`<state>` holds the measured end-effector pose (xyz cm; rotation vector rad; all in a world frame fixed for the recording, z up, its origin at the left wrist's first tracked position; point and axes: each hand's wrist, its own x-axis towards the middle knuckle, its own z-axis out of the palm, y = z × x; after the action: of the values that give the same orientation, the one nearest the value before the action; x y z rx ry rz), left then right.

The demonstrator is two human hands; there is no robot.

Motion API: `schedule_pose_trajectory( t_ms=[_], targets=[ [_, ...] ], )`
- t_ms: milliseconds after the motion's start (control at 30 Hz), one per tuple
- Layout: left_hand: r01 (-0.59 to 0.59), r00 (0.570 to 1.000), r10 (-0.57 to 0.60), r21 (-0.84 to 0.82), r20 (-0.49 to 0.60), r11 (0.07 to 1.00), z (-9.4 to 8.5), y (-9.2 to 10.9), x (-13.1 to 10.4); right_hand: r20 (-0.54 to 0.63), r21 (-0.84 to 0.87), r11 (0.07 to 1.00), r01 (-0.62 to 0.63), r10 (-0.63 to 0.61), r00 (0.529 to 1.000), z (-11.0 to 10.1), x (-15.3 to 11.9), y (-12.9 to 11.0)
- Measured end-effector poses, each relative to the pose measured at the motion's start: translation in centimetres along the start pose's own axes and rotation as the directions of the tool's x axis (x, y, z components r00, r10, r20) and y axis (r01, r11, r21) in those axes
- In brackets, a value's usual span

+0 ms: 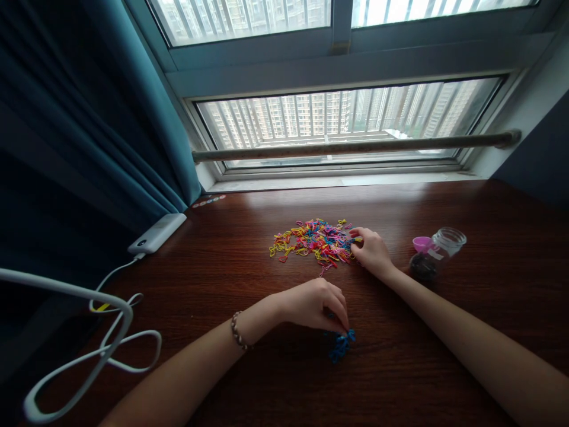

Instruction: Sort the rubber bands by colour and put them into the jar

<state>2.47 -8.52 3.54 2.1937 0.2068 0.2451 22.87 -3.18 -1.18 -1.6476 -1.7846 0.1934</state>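
Seemingly a home: blue curtain [151,118], railed window [341,41], tower blocks [303,115] outside.

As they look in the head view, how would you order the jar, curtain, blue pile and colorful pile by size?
1. Curtain
2. Colorful pile
3. Jar
4. Blue pile

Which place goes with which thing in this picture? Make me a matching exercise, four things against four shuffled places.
Things
1. Left hand
2. Right hand
3. White device
4. Clear jar

Places
A. Beside the pink cup
B. At the edge of the multicoloured pile
C. By the foot of the curtain
D. Fingertips at the small blue cluster

Pairs: 1-D, 2-B, 3-C, 4-A
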Motion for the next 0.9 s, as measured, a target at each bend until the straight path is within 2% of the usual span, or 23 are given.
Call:
schedule_pose_trajectory(
  t_ms=[133, 233, 333, 400, 467, 500, 533, 567, 600, 633, 667, 700, 733, 767, 900],
  targets=[
    [-0.021, 0.998, 0.016, 0.090, 0.053, 0.996, 0.3, -0.6, -0.1, 0.019, -0.036, 0.999, -0.001, 0.002, 1.000, 0.0, 0.0, 0.3],
    [-0.036, 0.997, 0.024, 0.178, 0.070, 0.983, 0.4, -0.9, 0.0, 0.023, -0.004, 1.000, -0.004, 0.004, 1.000, 0.2, 0.1, 0.5],
    [-0.042, 0.997, 0.029, 0.184, 0.072, 0.982, 0.2, -0.7, 0.0, 0.024, 0.056, 0.998, -0.022, 0.020, 1.000, 0.4, 0.1, 0.7],
    [-0.024, 1.000, 0.022, 0.188, 0.012, 0.982, -0.3, -0.6, 0.0, 0.009, 0.113, 0.993, -0.028, 0.027, 1.000, 0.4, 0.2, 0.7],
    [0.063, 0.986, -0.025, 0.224, -0.167, 0.973, -1.4, -1.0, -0.2, -0.017, 0.178, 0.984, -0.022, 0.025, 1.000, 0.3, 0.2, 0.5],
    [0.136, 0.952, -0.059, 0.245, -0.299, 0.960, -2.2, -1.5, -0.5, -0.034, 0.206, 0.978, -0.017, 0.024, 0.999, 0.2, 0.2, 0.4],
    [0.231, 0.886, -0.092, 0.259, -0.455, 0.938, -3.0, -2.2, -0.9, -0.053, 0.230, 0.973, -0.010, 0.023, 0.998, 0.1, 0.1, 0.2],
    [0.321, 0.798, -0.110, 0.263, -0.593, 0.910, -3.9, -3.1, -1.4, -0.075, 0.249, 0.969, -0.003, 0.022, 0.997, 0.0, 0.1, 0.0],
    [0.416, 0.680, -0.118, 0.249, -0.723, 0.875, -4.8, -4.1, -2.0, -0.096, 0.263, 0.965, 0.005, 0.021, 0.995, -0.1, 0.1, -0.2],
    [0.507, 0.571, -0.128, 0.225, -0.811, 0.832, -5.6, -5.1, -2.6, -0.117, 0.275, 0.961, 0.011, 0.022, 0.993, -0.2, 0.1, -0.4],
    [0.579, 0.499, -0.138, 0.210, -0.855, 0.788, -6.3, -6.2, -3.3, -0.132, 0.291, 0.957, 0.012, 0.028, 0.991, -0.3, 0.1, -0.5],
    [0.631, 0.460, -0.146, 0.206, -0.876, 0.748, -6.8, -7.1, -3.8, -0.138, 0.317, 0.949, 0.007, 0.038, 0.990, -0.3, 0.1, -0.6],
    [0.656, 0.454, -0.149, 0.217, -0.878, 0.723, -7.1, -7.9, -4.3, -0.132, 0.352, 0.936, -0.004, 0.054, 0.990, -0.3, 0.1, -0.7],
    [0.662, 0.468, -0.145, 0.237, -0.872, 0.711, -7.3, -8.5, -4.7, -0.114, 0.395, 0.918, -0.022, 0.073, 0.991, -0.3, 0.1, -0.7],
    [0.603, 0.585, -0.114, 0.338, -0.803, 0.723, -6.9, -9.0, -4.9, -0.010, 0.550, 0.828, -0.109, 0.137, 0.990, 0.0, 0.1, -0.4]
  ],
)
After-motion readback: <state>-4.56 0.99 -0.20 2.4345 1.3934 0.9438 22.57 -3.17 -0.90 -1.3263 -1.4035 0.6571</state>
